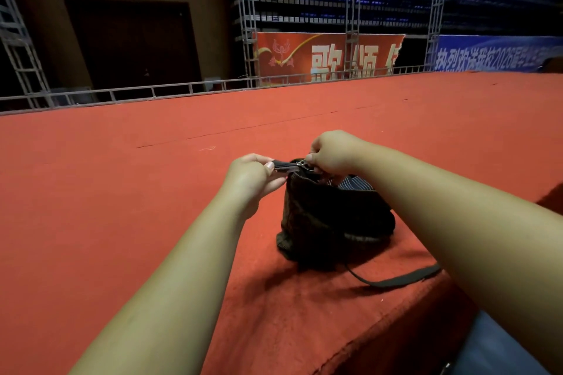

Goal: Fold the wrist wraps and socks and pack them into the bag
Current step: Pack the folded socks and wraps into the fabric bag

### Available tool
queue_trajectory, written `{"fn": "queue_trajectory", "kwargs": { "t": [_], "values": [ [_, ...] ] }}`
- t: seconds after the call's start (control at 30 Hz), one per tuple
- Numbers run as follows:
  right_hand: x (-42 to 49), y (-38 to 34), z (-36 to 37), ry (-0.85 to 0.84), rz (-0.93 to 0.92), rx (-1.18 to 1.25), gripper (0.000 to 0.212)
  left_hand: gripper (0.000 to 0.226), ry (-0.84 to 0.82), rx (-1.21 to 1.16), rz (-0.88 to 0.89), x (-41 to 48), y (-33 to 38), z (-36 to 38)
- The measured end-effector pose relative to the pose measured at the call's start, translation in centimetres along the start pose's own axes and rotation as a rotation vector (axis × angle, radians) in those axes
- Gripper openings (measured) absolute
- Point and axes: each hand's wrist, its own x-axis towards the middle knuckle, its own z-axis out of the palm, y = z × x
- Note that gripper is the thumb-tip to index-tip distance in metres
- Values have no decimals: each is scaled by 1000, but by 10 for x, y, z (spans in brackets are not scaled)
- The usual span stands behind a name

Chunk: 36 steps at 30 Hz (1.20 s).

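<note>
A dark brown bag (316, 216) stands on the red carpet (152, 192) near its front right corner. My left hand (253, 175) pinches the end of the bag's zipper tape at the top left. My right hand (330, 154) pinches the metal zipper pull (302, 163) just to the right of it. Through the bag's opening a striped fabric (355, 183) shows inside. The bag's black strap (399, 278) trails to the right along the carpet. No wrist wraps or socks lie outside the bag.
The carpeted platform's front edge (350, 341) drops off at the lower right, close to the bag. A metal rail (182, 90) runs along the far edge. Truss towers, banners and tiered seats stand behind it.
</note>
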Motion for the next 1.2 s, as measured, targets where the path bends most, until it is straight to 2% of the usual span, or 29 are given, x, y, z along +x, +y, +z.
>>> {"fn": "queue_trajectory", "kwargs": {
  "t": [0.13, 0.27, 0.4, 0.43, 0.5, 0.6, 0.67, 0.77, 0.83, 0.93, 1.1, 1.2],
  "values": [
    [7, 5, 2, 14, 32, -111, 31, 22, 43, -60, -39, 3, -6, -5],
    [12, 21, 3, 108, 102, -380, 26, 22, 99, -66, -59, 11, -14, -16],
    [14, 64, 0, 202, 249, -405, 15, 17, 161, 55, -64, 21, -24, -35],
    [17, 75, 0, 209, 258, -385, 19, 18, 163, 130, -51, 21, -26, -35],
    [20, 86, -2, 226, 259, -341, 22, 18, 195, 440, 42, 21, -25, -32],
    [23, 92, -4, 241, 237, -294, 28, 27, 256, 881, 311, 15, -16, -15],
    [23, 93, -3, 244, 226, -274, 32, 34, 216, 1069, 479, 8, -10, 3],
    [25, 96, -2, 249, 200, -242, 35, 36, 28, 1226, 633, 1, -6, 34],
    [27, 99, -1, 263, 179, -225, 35, 34, -103, 1261, 659, 3, -10, 53],
    [26, 105, -1, 277, 155, -206, 28, 36, -195, 1346, 674, 10, -19, 79],
    [22, 113, -1, 295, 119, -168, 32, 43, -198, 1452, 667, 29, -35, 97],
    [21, 117, -2, 298, 101, -153, 32, 31, -189, 1438, 640, 34, -42, 97]
  ]
}}
